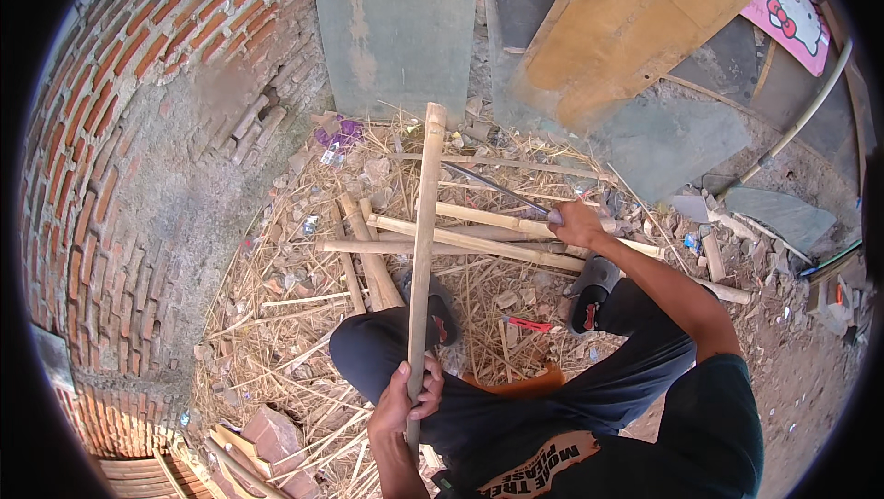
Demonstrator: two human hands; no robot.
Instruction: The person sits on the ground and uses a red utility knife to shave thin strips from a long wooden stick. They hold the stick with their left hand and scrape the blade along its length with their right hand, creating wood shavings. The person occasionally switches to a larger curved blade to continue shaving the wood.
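Observation:
My left hand [394, 407] is wrapped around the lower part of a pale bamboo pole [424, 223], which stands steeply between my legs with its cut end away from me. In my right hand [580, 225] is the handle of a long-bladed knife [497, 188]. Its thin dark blade points up and left, and the tip end meets or passes behind the upper part of the pole; I cannot tell whether it touches. Several cut bamboo pieces [479, 243] lie crosswise on the ground beyond my feet, under the right hand and knife.
Dry bamboo splinters [304, 315] and rubble cover the ground. A worn brick wall [101, 195] curves along the left. Grey boards [401, 34] and a brown panel [635, 20] lean at the back. A red-handled tool [528, 324] lies between my feet; a pale pole [801, 121] slants at right.

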